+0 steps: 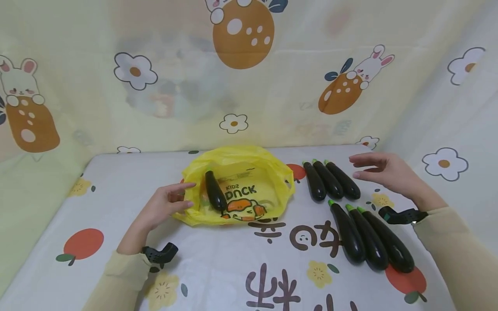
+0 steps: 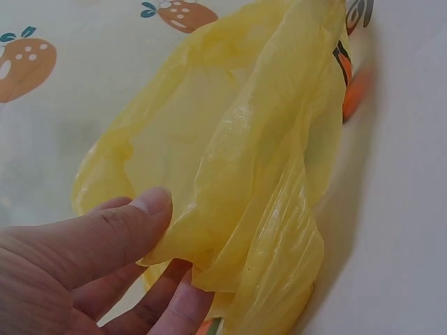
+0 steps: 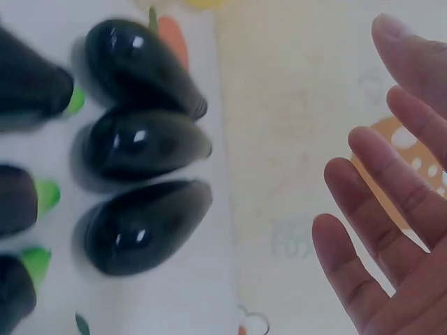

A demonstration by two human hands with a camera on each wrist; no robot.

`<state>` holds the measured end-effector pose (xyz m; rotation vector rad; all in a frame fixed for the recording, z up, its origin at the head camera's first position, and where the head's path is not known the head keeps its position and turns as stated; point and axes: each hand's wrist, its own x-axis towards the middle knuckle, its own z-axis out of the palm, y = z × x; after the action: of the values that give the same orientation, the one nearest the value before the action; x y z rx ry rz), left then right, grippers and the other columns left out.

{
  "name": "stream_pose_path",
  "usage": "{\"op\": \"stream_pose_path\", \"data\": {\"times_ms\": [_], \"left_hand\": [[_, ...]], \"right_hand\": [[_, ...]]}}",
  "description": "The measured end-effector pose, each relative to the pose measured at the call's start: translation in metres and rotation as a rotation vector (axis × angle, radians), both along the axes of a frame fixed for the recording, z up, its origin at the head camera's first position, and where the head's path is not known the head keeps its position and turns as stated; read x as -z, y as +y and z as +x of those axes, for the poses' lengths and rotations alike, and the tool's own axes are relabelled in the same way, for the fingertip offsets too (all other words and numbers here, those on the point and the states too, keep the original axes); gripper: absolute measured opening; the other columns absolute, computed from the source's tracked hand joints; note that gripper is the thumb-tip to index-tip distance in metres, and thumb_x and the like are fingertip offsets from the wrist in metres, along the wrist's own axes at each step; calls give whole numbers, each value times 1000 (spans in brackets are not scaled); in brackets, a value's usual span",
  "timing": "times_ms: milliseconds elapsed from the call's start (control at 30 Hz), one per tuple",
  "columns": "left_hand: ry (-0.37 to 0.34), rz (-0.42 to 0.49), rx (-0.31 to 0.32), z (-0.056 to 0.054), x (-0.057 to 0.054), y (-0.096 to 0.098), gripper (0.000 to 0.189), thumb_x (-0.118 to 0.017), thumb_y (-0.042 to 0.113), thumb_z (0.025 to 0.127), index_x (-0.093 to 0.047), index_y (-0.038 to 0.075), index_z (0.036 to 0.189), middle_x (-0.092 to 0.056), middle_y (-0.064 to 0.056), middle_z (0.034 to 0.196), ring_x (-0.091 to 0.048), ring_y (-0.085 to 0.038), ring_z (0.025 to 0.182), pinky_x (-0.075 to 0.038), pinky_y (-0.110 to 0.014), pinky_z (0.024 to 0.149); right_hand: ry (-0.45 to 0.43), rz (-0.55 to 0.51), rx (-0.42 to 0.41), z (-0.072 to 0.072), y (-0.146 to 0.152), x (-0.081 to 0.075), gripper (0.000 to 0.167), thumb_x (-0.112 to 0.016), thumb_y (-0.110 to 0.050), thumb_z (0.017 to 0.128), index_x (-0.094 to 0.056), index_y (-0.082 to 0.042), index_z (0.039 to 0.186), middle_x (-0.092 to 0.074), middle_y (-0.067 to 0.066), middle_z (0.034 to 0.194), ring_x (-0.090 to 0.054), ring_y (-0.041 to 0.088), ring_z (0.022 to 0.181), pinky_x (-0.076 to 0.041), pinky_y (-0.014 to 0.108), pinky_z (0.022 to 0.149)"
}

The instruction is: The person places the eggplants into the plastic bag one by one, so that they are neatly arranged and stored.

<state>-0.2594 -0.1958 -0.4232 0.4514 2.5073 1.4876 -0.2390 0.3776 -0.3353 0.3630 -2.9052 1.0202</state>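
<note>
A yellow plastic bag (image 1: 277,190) with a duck print lies with its mouth wide, and one dark eggplant (image 1: 215,192) rests in it. My left hand (image 1: 168,203) is at the bag's left edge, thumb and fingers apart; in the left wrist view the bag's rim (image 2: 209,244) passes between thumb and fingers. To the right, three eggplants lie in a back row (image 1: 328,179) and three in a front row (image 1: 367,237), green tips away from me. My right hand (image 1: 375,168) hovers right of the back row, holding nothing, its fingers (image 3: 374,216) spread.
A printed white cloth (image 1: 218,268) covers the table. Behind it hangs a pale curtain (image 1: 186,103) with rabbits and flowers, and another sheet (image 1: 467,129) closes off the right side. Each wrist carries a small black camera, such as the one (image 1: 160,254) on the left.
</note>
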Motion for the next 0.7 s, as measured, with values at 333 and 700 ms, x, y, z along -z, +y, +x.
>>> {"op": "stream_pose_path", "data": {"times_ms": [333,700], "left_hand": [[11,-8,3,0,1,-1,54,-75,16,94,-58,9,144,-56,-22,148,-64,-34,114,-56,-24,77],[12,4,10,-1,4,-1,53,-75,14,94,-59,8,144,-56,-22,147,-64,-35,115,-57,-24,77]], "right_hand": [[-127,152,62,-23,24,33,60,-72,-37,96,-56,-4,143,-54,28,145,-57,48,127,-58,52,93],[-213,218,8,-41,22,56,74,-75,-40,93,-48,1,149,-49,32,149,-57,51,126,-52,62,97]]}}
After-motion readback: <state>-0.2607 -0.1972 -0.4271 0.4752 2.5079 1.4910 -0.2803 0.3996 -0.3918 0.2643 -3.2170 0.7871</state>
